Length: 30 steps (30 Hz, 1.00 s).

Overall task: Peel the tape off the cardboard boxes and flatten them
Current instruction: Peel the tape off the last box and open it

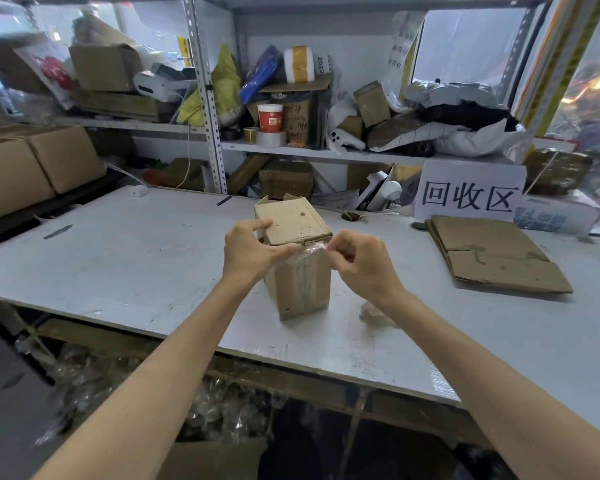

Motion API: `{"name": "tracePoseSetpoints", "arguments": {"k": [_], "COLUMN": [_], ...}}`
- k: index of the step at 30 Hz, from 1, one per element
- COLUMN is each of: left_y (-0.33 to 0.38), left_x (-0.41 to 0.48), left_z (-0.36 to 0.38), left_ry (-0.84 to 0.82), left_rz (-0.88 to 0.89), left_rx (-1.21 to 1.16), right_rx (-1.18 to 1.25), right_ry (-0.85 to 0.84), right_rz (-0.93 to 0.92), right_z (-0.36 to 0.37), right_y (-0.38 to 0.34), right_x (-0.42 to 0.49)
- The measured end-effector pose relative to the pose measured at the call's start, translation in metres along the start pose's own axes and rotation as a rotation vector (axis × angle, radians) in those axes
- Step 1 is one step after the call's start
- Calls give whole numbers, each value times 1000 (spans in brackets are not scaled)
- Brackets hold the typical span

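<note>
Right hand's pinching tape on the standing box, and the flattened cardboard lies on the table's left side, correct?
No: the head view shows the flattened cardboard on the right of the table. The right hand does pinch tape on the standing box.

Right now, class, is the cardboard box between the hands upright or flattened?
Upright: the cardboard box stands tall on the table, side walls showing.
</note>
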<state>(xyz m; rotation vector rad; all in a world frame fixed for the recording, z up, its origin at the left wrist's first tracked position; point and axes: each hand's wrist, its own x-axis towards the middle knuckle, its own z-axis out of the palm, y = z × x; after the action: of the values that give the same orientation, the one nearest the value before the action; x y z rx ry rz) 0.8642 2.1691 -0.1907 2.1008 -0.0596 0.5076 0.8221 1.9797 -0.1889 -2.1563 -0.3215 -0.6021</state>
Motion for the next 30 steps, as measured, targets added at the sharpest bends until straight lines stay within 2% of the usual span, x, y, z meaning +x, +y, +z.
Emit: {"name": "tracePoseSetpoints", "arguments": {"k": [2, 3, 8, 13, 20, 26, 30], "left_y": [2, 3, 1, -12, -17, -18, -18], "left_x": [1, 1, -2, 10, 24, 21, 19], "left_z": [1, 1, 5, -4, -10, -6, -4], "left_ry": [-10, -11, -33, -241, -393, -216, -168], "left_rz": [3, 22, 145, 132, 173, 199, 180], "left_rx": [27, 48, 173, 212, 347, 330, 282], "right_rx": [78, 133, 94, 153, 109, 48, 45], "right_ry": [171, 193, 137, 204, 210, 201, 167], "right_rz": [86, 124, 212, 181, 140, 47, -8], "right_z": [2, 4, 16, 16, 21, 20, 16], "right_y": [-4, -6, -11, 1, 13, 16, 13], "right_x": [-1, 0, 7, 9, 7, 3, 3]}}
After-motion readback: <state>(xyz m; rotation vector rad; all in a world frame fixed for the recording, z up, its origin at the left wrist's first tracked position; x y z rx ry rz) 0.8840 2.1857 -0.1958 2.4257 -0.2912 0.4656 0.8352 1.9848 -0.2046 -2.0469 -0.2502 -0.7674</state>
